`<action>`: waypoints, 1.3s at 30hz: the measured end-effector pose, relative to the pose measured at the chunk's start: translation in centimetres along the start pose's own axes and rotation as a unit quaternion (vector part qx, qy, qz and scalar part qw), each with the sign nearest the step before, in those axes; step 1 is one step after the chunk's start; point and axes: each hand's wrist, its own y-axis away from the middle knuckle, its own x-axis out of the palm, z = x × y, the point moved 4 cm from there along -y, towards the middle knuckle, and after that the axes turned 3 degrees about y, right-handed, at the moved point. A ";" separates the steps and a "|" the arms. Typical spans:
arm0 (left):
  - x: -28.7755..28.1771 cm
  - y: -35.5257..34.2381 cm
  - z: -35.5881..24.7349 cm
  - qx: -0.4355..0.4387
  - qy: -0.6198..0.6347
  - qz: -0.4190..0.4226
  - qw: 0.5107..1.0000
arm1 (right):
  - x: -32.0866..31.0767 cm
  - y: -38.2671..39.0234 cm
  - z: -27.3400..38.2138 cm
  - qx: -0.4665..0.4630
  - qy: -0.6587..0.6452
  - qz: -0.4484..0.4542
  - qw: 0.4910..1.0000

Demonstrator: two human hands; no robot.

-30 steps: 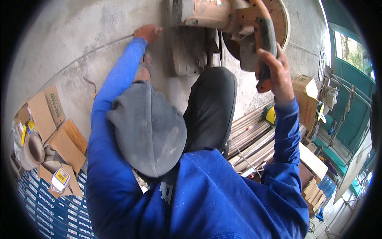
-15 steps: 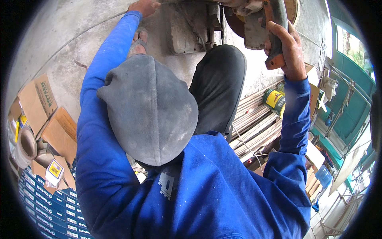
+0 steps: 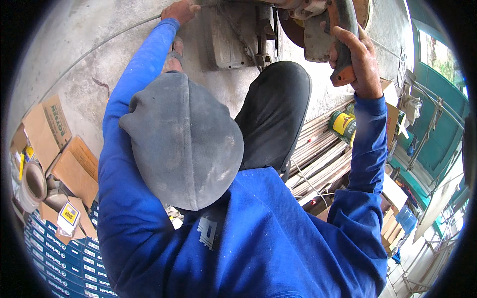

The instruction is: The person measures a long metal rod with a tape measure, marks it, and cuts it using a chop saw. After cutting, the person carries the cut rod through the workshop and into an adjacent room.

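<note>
At the top, my right hand (image 3: 361, 59) is wrapped round the black and orange handle (image 3: 344, 44) of a cut-off saw (image 3: 316, 37). Part of the saw's dark disc (image 3: 292, 27) shows left of its guard, and the top edge of the picture cuts off the rest. At the upper left my left hand (image 3: 180, 12) is closed round a long thin grey rod (image 3: 107, 40). This rod runs from the lower left, through the hand, toward the saw. Beneath the saw lies its dusty metal base (image 3: 229, 47).
My grey cap (image 3: 186, 141) hides the middle. My bent knee (image 3: 273, 109) is close below the saw. Long thin strips (image 3: 323, 164) and a green and yellow can (image 3: 343, 125) lie at right. Torn cardboard (image 3: 74, 164) and blue boxes (image 3: 64, 263) are at left.
My left hand has come slightly lower, and my cap has shifted a little left and down. The knee has edged right and down. The right hand stays on the saw handle.
</note>
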 end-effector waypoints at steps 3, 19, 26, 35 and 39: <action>-0.2 0.2 -0.2 -0.002 0.003 0.027 1.000 | -0.1 -0.1 0.0 0.006 0.012 -0.014 1.000; -0.2 0.3 -0.2 0.022 0.002 0.025 0.999 | 0.5 0.2 1.1 0.013 -0.019 -0.010 1.000; -0.6 0.3 -0.4 0.041 -0.003 0.016 0.999 | 0.2 0.2 0.4 -0.001 0.002 -0.031 1.000; 0.5 -0.7 0.5 0.031 -0.008 0.027 0.999 | 0.7 0.3 -1.1 -0.003 -0.017 -0.022 1.000; 1.6 -1.4 1.2 0.041 -0.044 0.033 0.998 | 0.9 0.4 -1.0 -0.002 -0.040 -0.026 0.999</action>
